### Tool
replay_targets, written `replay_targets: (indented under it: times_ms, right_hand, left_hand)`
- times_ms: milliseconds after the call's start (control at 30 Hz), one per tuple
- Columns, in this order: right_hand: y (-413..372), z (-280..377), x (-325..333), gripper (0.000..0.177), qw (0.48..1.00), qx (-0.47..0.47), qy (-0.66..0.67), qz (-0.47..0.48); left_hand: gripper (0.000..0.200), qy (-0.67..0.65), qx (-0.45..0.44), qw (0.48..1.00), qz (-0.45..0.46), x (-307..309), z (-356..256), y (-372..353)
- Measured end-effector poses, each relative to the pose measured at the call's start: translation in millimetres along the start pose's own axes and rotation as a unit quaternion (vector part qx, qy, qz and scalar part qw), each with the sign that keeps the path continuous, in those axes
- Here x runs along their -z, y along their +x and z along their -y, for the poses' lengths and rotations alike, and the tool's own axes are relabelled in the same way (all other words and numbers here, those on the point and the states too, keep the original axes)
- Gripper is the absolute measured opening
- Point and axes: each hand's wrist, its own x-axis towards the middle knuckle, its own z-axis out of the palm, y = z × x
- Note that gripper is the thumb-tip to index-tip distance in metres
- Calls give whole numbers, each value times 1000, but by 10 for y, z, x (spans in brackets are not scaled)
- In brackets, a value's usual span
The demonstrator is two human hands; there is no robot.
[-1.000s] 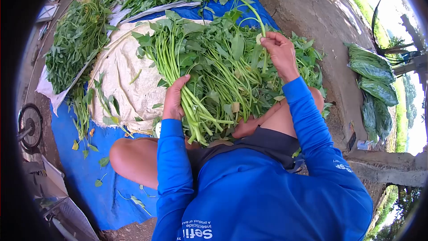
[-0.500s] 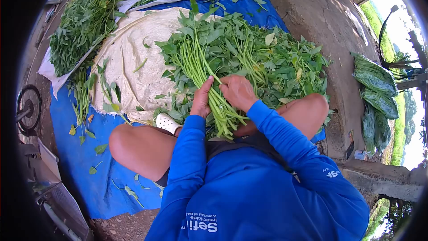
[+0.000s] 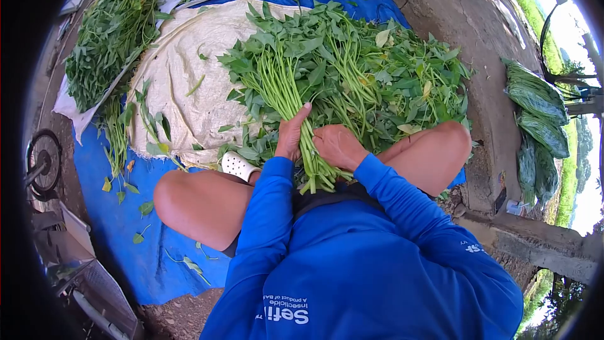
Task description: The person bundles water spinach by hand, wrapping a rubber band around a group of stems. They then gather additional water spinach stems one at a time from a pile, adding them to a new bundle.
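A bundle of long green stems [image 3: 281,88] with leafy tops lies across my lap, its cut ends toward my waist. My left hand [image 3: 292,133] is wrapped round the stems from the left, thumb up. On the right side of the same bundle is my right hand [image 3: 340,146], its fingers curled in against the stems; what its fingertips grip is hidden. Beyond and to the right spreads a pile of loose leafy greens [image 3: 402,82]. A pale woven sack [image 3: 189,56] lies to the left of the bundle.
Under everything is a blue tarp [image 3: 119,214]. Another heap of greens [image 3: 110,44] rests at the upper left. Packed green bundles [image 3: 535,97] lie at the far right. A wheel [image 3: 44,162] stands at the left edge. A white clog [image 3: 238,166] is near my left knee.
The stems are gathered closer together and stand more upright. My right hand has moved slightly down along the bundle, and the stem it held out at the top now lies among the others.
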Motion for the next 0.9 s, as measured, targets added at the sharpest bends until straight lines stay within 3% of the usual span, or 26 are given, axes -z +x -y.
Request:
replay_targets:
  times_ms: [67,133,167,233,333,433,500,533,567,633,700,767,800,900]
  right_hand:
    - [-16,-36,31,30,998,8,25,60]
    - [119,-123,307,36,986,2,63,155]
    - [250,-217,380,34,990,-11,105,94]
    - [532,-181,620,25,964,-84,223,-117]
    - [1103,-279,786,19,863,-105,481,-117]
    - [1839,-541,782,17,818,-100,548,-147]
    - [2164,-655,716,20,761,-94,639,-59]
    - [2191,-652,781,22,774,-80,628,2]
    - [2151,-617,928,22,808,-94,581,-7]
    - [1923,-570,1230,21,828,-133,533,-112]
    - [1614,-990,1076,23,971,-108,207,-60]
    - [1258,-1007,1012,30,975,-208,36,74]
    - [1092,-1258,622,36,978,-165,-84,96]
    - [636,-1236,245,34,955,-241,-92,147]
  left_hand:
    - [34,74,74,994,26,93,-74,-17]
    - [28,105,61,992,19,15,-182,-101]
    - [27,109,45,993,20,-37,-241,-147]
    - [28,114,25,993,28,-75,-294,-181]
    - [29,133,-9,990,39,-192,-399,-275]
    - [41,151,-9,984,99,-254,-615,-299]
    - [49,145,14,983,111,-176,-618,-334]
    - [46,122,-4,988,94,-214,-668,-411]
    - [42,90,1,993,75,-180,-749,-441]
    - [36,82,-26,996,30,-34,-925,-339]
    - [31,126,-68,989,-30,28,-1142,-368]
    - [28,129,-106,983,-76,94,-1239,-339]
    - [27,106,-129,982,-91,118,-1248,-309]
    - [27,94,-128,981,-111,190,-1263,-254]
